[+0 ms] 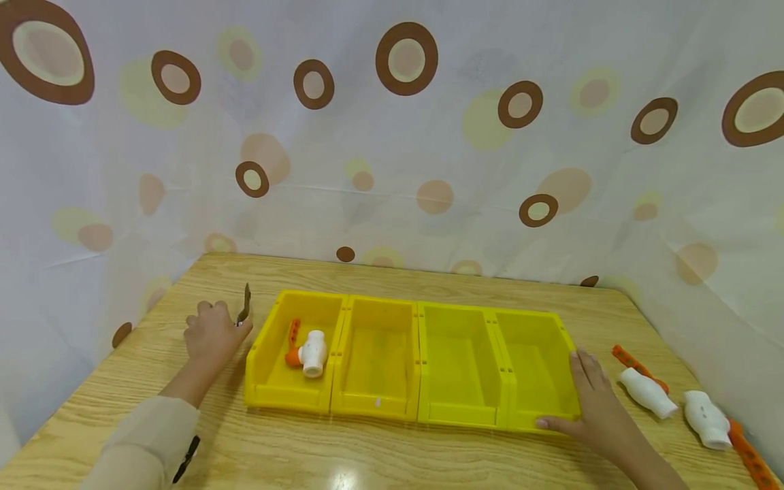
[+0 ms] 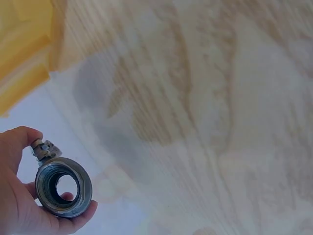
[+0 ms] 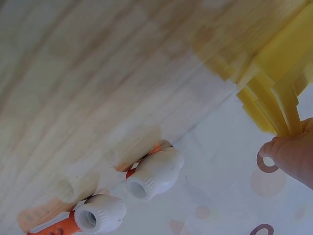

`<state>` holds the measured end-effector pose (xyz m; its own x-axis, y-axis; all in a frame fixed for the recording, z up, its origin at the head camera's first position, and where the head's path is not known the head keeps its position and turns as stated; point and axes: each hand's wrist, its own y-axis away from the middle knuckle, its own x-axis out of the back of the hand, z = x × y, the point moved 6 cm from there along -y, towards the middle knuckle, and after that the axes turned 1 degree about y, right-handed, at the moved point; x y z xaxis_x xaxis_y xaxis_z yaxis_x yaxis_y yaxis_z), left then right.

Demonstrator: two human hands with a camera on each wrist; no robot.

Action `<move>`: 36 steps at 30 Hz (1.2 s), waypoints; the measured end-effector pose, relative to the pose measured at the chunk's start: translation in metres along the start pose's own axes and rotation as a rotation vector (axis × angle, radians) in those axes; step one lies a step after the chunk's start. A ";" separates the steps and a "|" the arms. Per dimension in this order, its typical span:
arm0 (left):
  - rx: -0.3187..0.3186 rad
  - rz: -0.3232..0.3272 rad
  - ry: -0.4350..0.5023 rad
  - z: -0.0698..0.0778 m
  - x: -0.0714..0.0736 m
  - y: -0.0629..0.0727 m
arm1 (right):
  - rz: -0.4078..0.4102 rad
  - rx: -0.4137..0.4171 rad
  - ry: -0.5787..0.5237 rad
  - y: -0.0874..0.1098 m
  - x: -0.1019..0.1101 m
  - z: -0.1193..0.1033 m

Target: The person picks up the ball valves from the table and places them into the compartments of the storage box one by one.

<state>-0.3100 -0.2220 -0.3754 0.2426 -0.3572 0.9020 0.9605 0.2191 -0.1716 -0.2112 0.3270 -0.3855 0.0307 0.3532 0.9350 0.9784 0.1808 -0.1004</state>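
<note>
My left hand (image 1: pixel 213 333) holds a metal ball valve (image 2: pixel 64 188) over the left side of the table. In the left wrist view its round threaded opening faces the camera, and the fingers lie around the body. The valve's lever stands up beyond the hand in the head view. My right hand (image 1: pixel 603 412) grips the right end of a row of several joined yellow bins (image 1: pixel 375 412), fingers at the side wall and thumb at the front corner. In the leftmost bin lies a white plastic valve (image 1: pixel 314 354) with an orange handle (image 1: pixel 293 340).
Two more white valves with orange handles, one farther back (image 1: pixel 648 393) and one nearer (image 1: pixel 706 418), lie on the wooden table (image 1: pixel 294 452) right of the bins. A black strip (image 1: pixel 186 459) shows beside the left sleeve. A patterned sheet (image 1: pixel 392 150) hangs behind the table.
</note>
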 end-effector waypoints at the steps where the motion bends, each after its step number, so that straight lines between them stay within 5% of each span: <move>1: 0.003 0.004 0.005 0.001 0.001 0.000 | 0.001 0.000 -0.001 0.000 0.000 0.000; 29: -0.009 -0.011 0.030 0.047 0.032 0.005 | -0.008 -0.014 -0.026 0.000 0.000 0.001; 36: -0.055 -0.011 0.016 0.066 0.034 0.011 | -0.005 -0.008 -0.031 0.000 -0.001 0.003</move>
<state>-0.2999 -0.1714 -0.3203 0.2337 -0.3742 0.8974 0.9690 0.1653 -0.1834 -0.2114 0.3291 -0.3878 0.0195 0.3810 0.9244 0.9802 0.1750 -0.0928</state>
